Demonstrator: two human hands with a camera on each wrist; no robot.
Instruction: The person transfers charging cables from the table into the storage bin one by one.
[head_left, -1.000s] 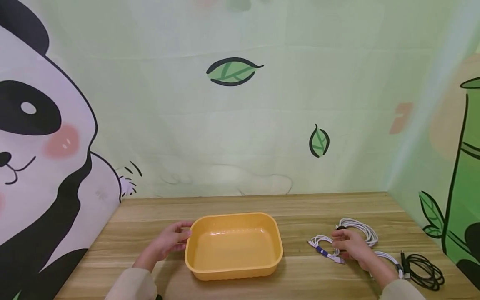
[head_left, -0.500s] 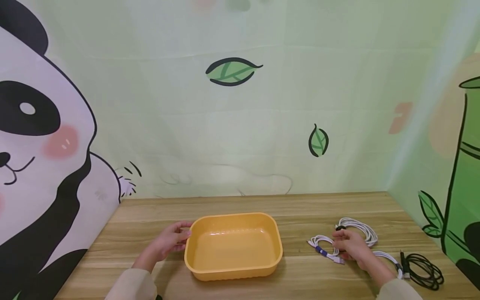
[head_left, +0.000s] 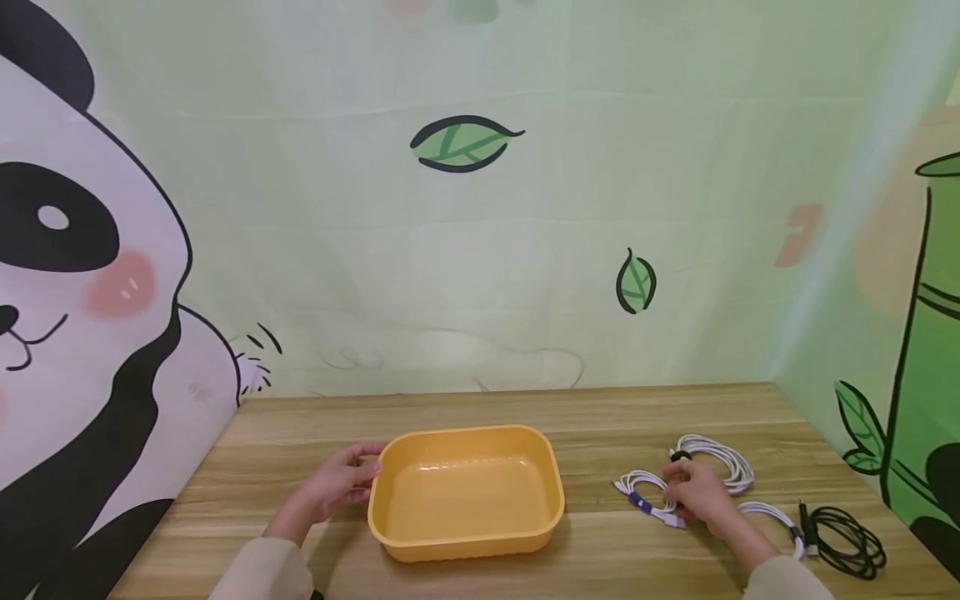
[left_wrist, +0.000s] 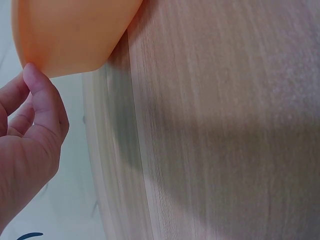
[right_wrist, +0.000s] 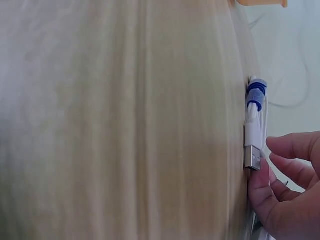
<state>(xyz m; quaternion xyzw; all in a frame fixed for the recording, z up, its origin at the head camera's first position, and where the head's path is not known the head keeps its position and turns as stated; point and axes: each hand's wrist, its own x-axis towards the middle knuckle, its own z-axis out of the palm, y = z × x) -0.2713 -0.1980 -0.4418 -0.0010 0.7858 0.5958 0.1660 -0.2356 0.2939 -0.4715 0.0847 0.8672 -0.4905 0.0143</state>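
Note:
A yellow plastic basket (head_left: 465,547) sits mid-table in the head view. My left hand (head_left: 343,482) is at its left side; in the left wrist view the thumb (left_wrist: 37,80) touches the basket wall (left_wrist: 75,40), with the other fingers loosely bent. My right hand (head_left: 701,493) is over the right end of a coiled white USB cable (head_left: 642,500) tied with a blue strap. In the right wrist view the thumb (right_wrist: 260,185) lies by the metal plug (right_wrist: 252,158), apart from the forefinger (right_wrist: 290,146). No firm grip shows on the cable.
Behind the right hand lies a larger white cable coil (head_left: 731,462) with a black tie. Another white cable (head_left: 780,514), partly hidden by the hand, and a black cable coil (head_left: 855,542) lie to the right. A printed cloth (head_left: 480,250) hangs behind the wooden table (head_left: 600,417).
My right hand has come slightly closer to the blue-strapped cable. The left hand stays at the basket, and the cables and basket have not moved; the head view shifts slightly.

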